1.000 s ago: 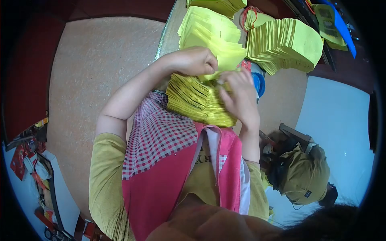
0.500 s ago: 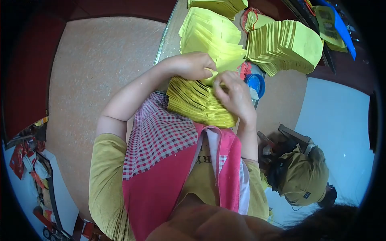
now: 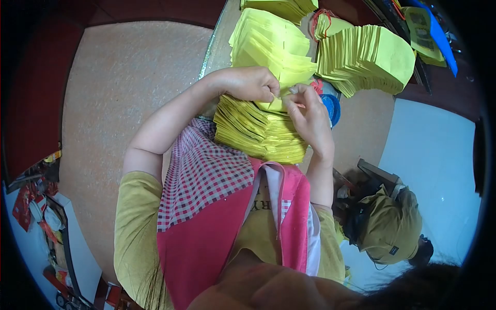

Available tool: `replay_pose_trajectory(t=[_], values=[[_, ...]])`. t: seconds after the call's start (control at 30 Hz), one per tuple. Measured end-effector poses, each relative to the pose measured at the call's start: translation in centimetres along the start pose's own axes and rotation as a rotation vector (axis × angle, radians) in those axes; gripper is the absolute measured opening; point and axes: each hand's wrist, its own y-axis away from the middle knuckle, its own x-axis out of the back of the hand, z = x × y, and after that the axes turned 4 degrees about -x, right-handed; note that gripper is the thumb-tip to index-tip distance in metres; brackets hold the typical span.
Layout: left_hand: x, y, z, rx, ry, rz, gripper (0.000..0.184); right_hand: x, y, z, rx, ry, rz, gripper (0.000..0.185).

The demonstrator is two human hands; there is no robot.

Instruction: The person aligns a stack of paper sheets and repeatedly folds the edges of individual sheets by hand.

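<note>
Folded yellow papers form a thick stack (image 3: pixel 258 132) close against the apron. Over its far edge is my left hand (image 3: pixel 253 83), its fingers curled in and closed on the edge of a yellow paper sheet (image 3: pixel 271 105). Just to the right, my right hand (image 3: pixel 310 116) is bent with thumb and forefinger drawn together beside that sheet; what lies between the fingertips is too small to make out. Beyond both hands a lighter pile of fanned yellow sheets (image 3: pixel 271 44) lies on the table.
A large yellow paper stack (image 3: pixel 367 57) stands at the back right, near a small bundle with red string (image 3: pixel 330 25). A blue round container (image 3: pixel 332 109) is partly behind my right hand. At the lower right, a person in olive clothing (image 3: pixel 390 227) is bent over.
My right hand moved left toward my left hand, then back right, covering more of the blue container again. The sheet between the hands changed from folded up to lying flatter.
</note>
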Motion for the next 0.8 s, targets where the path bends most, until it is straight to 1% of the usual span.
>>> replay_pose_trajectory(t=[0.03,0.1,0.13,0.2,0.23,0.3,0.33,0.4,0.43,0.5,0.53,0.6,0.63,0.7,0.73,0.8], values=[[0.0,-0.2,-0.3,-0.002,0.001,-0.004,0.019,0.3,0.2,-0.3,-0.004,0.002,0.002,0.020],[-0.2,-0.4,-1.0,-0.045,0.018,0.052,0.022,0.8,0.4,-0.7,0.142,0.138,-0.025,0.020],[-0.3,-0.5,-1.1,-0.046,0.017,0.051,0.022,0.8,0.5,-0.7,0.141,0.138,-0.023,0.020],[-0.4,-0.5,-1.2,-0.020,0.096,0.078,0.026,0.2,0.5,-0.6,-0.165,-0.026,-0.085,0.021],[-0.3,-0.4,-1.1,-0.018,0.095,0.080,0.026,-0.2,0.4,-0.2,-0.164,-0.028,-0.086,0.021],[-0.3,-0.5,-0.9,0.055,0.092,0.102,0.025,-0.8,0.1,0.7,-0.138,-0.015,0.050,0.020],[-0.3,-0.4,-0.8,0.055,0.091,0.103,0.025,-0.9,0.1,0.6,-0.137,-0.016,0.050,0.020],[-0.2,0.1,-0.8,0.014,-0.015,0.143,0.024,-1.1,0.3,0.4,-0.074,0.119,0.135,0.022],[-0.1,0.2,-0.7,0.014,-0.015,0.144,0.024,-0.9,0.4,0.2,-0.073,0.119,0.134,0.022],[0.0,0.2,-0.3,0.035,-0.060,0.122,0.024,-0.4,0.6,-0.4,0.059,0.117,0.030,0.023],[0.0,0.3,-0.3,0.036,-0.059,0.121,0.024,-0.4,0.5,-0.4,0.058,0.116,0.030,0.023],[0.0,0.0,-0.2,0.028,-0.048,0.030,0.023,-0.4,0.1,-0.2,0.096,0.154,0.005,0.023],[-0.1,-0.1,0.1,0.026,-0.049,0.026,0.023,-0.5,-0.2,0.1,0.093,0.156,0.008,0.023],[-0.2,-0.2,0.8,0.063,-0.023,0.019,0.019,-1.0,-0.8,0.4,0.010,-0.018,-0.005,0.018],[-0.2,-0.3,0.5,0.064,-0.023,0.024,0.019,-0.9,-0.8,0.4,0.014,-0.018,-0.008,0.018],[-0.4,-0.4,-0.6,-0.008,0.059,0.047,0.018,-0.3,-0.2,0.0,0.180,0.233,0.104,0.017]])
